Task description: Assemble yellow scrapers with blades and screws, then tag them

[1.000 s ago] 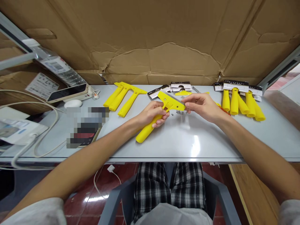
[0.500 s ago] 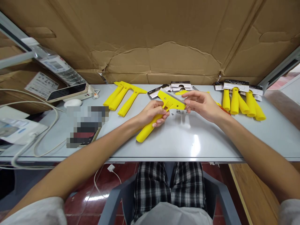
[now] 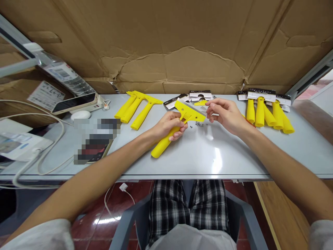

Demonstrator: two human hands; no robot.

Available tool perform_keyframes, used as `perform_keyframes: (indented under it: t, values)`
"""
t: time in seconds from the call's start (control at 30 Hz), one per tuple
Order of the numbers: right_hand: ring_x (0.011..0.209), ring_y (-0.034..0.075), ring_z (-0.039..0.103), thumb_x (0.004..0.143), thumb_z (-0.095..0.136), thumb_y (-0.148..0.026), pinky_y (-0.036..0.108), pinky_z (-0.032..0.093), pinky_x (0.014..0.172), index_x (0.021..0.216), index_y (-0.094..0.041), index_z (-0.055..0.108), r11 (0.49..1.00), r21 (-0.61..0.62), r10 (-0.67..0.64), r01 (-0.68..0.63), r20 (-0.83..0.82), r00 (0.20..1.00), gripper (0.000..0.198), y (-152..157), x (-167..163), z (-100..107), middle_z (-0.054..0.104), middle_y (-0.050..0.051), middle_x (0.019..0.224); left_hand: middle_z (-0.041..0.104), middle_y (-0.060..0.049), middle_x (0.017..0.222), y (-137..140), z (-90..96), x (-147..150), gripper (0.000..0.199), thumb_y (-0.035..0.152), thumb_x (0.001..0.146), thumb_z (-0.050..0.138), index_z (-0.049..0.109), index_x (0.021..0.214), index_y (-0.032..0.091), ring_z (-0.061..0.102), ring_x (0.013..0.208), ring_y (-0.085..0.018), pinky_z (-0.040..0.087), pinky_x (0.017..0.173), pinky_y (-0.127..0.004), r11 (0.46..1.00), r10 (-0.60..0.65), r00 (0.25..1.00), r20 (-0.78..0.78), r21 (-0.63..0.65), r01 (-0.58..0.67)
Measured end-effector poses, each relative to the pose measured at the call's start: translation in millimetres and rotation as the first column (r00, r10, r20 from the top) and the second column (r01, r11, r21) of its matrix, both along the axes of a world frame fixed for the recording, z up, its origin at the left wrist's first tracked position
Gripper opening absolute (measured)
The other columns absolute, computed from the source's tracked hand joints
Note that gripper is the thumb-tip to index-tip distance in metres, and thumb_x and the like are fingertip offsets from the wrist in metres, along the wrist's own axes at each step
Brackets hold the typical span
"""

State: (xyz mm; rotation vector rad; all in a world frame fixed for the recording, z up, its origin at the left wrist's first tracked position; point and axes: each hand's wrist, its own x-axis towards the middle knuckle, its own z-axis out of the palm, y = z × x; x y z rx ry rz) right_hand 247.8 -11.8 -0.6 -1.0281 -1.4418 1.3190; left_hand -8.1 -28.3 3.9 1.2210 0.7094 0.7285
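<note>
My left hand [image 3: 170,125] is closed around the handle of a yellow scraper [image 3: 162,146], tilted with its wide head up and to the right. A metal blade strip [image 3: 194,107] runs along the head's far edge. My right hand [image 3: 225,115] is just right of the head, apart from it, fingers loosely bent and nothing visible in them. Several small screws [image 3: 199,124] lie on the table behind and below the head. Beyond it are black-and-white packaging cards [image 3: 200,94] and a small yellow piece [image 3: 199,103].
Yellow scraper handles [image 3: 142,117] lie at the left back of the table [image 3: 187,159]. Carded yellow scrapers [image 3: 260,114] lie at the right. Further left are a phone [image 3: 75,103], a white mouse-like object [image 3: 80,115], cables [image 3: 63,130] and a plastic bottle [image 3: 69,78]. Cardboard [image 3: 182,41] walls the back.
My right hand has drawn off the scraper head's right end, slightly to the right and up. My left hand and the scraper have hardly moved.
</note>
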Motion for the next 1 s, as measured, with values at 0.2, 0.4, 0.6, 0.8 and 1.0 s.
perform_keyframes:
  t: [0.2,0.4,0.6,0.8,1.0]
  values:
    - [0.079,0.008,0.057,0.091,0.065,-0.04,0.025,0.046,0.076,0.111,-0.014,0.074,0.93,0.368,-0.188,-0.002,0.481,0.856,0.034,3.5,6.3,-8.3,0.071,0.009,0.101,0.058,0.001,0.064,3.7,0.3,-2.7,0.014,0.018,0.069,0.068,0.054,0.068,0.016,0.047,0.039,-0.007,0.032,0.028,-0.018,0.998,0.062,0.998,0.005,0.016,-0.062]
    - [0.083,0.009,0.055,0.087,0.054,-0.021,0.028,0.04,0.087,0.107,-0.017,0.081,0.878,0.425,-0.207,-0.219,0.752,0.626,0.033,7.5,11.6,-17.5,0.07,0.007,0.104,0.057,0.001,0.063,3.9,3.2,-1.8,0.018,0.02,0.068,0.068,0.05,0.068,0.018,0.044,0.038,-0.005,0.031,0.029,-0.017,0.993,0.113,0.994,-0.014,0.023,-0.112]
    - [0.087,0.011,0.056,0.088,0.057,-0.025,0.028,0.04,0.089,0.112,-0.018,0.081,0.889,0.378,-0.184,-0.258,0.812,0.554,0.035,9.5,15.6,-18.9,0.07,0.007,0.105,0.056,0.002,0.061,1.8,6.9,1.2,0.018,0.021,0.065,0.065,0.048,0.07,0.019,0.044,0.039,-0.005,0.03,0.029,-0.017,0.984,0.171,0.985,0.007,0.041,-0.171]
    - [0.086,0.008,0.055,0.094,0.055,-0.028,0.025,0.039,0.087,0.115,-0.023,0.081,0.899,0.348,-0.171,-0.268,0.839,0.516,0.034,11.2,14.7,-23.2,0.07,0.005,0.109,0.057,0.003,0.063,-0.4,5.5,1.3,0.022,0.02,0.067,0.067,0.045,0.07,0.02,0.044,0.04,-0.005,0.031,0.029,-0.016,0.985,0.171,0.985,-0.001,0.027,-0.171]
    - [0.081,0.006,0.051,0.095,0.059,-0.034,0.025,0.036,0.084,0.107,-0.023,0.081,0.919,0.325,-0.177,-0.223,0.846,0.502,0.028,10.8,11.2,-23.3,0.069,0.005,0.105,0.058,0.002,0.064,-0.5,2.8,1.4,0.022,0.02,0.068,0.068,0.047,0.068,0.019,0.046,0.04,-0.005,0.033,0.03,-0.017,0.987,0.159,0.987,-0.004,0.029,-0.159]
